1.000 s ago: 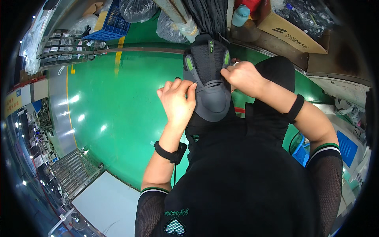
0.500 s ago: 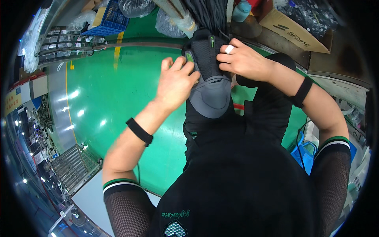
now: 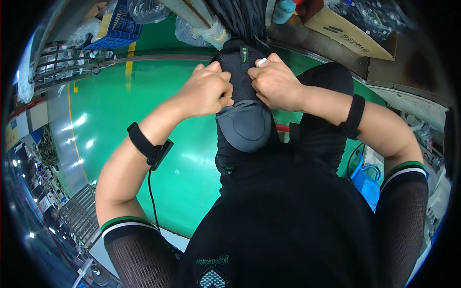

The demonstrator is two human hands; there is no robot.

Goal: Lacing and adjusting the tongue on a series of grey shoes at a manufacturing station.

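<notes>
Both hands are closed on 1 shoe (image 3: pixel 244 108), a black mesh one with a grey padded end, held up close in front of the chest. The left hand (image 3: pixel 207 91) grips its left edge with fingers curled in and the thumb against the mesh; the right hand (image 3: pixel 277 82) pinches the right edge, and a small white piece (image 3: pixel 261 62) shows at its fingertips. The 2 sets of knuckles sit just beside each other with only the strip of mesh between them. The grey end hangs free below the hands, pointing toward the black shirt (image 3: pixel 288 225). Each wrist carries a black band (image 3: pixel 146 144), and a thin cord drops from the left one. To the left of the shoe the green floor (image 3: pixel 110 129) spreads wide and bare out to a grey strip and metal racks (image 3: pixel 57 57) at the far edge. Above the hands the room is tight: a blue crate (image 3: pixel 117 24), clear plastic bags (image 3: pixel 201 29) and a cardboard box (image 3: pixel 348 31) crowd close to the shoe's upper end. To the right, a bench edge runs near the right forearm, with a blue plastic thing (image 3: pixel 365 177) low beside the elbow.
</notes>
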